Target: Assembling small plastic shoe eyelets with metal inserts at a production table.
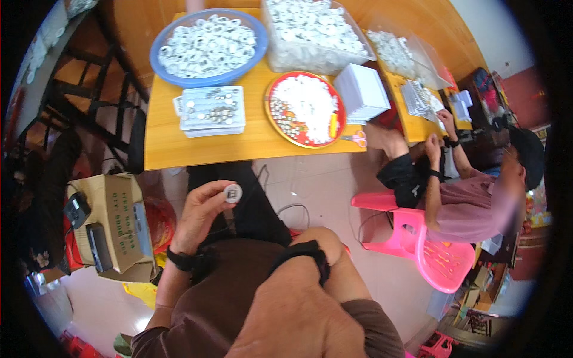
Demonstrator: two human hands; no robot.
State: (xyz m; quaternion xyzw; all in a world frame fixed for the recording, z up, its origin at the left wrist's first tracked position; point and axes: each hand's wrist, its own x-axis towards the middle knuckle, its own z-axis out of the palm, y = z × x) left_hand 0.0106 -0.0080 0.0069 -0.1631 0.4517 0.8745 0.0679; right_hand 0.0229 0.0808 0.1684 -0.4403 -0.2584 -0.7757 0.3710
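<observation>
My left hand (206,209) is raised over my lap, a little in front of the table. Thumb and fingertips pinch a small round white plastic part (233,193) with a square metal piece in its middle. My right hand (298,322) is lifted very close to the camera, with a black band at its wrist; its back fills the lower middle and its fingers are hidden. On the table, a stack of clear trays (212,113) carries several small metal pieces. Beside it, a red round tray (305,110) holds white parts, metal pieces and a yellow-handled tool (333,125).
A blue basin (156,56) and a clear plastic bin (286,59), both full of white round parts, stand farther back. White boxes (362,92) and pink scissors (358,139) lie at right. A co-worker (465,200) sits by a pink chair (441,268). An open carton (116,232) stands left.
</observation>
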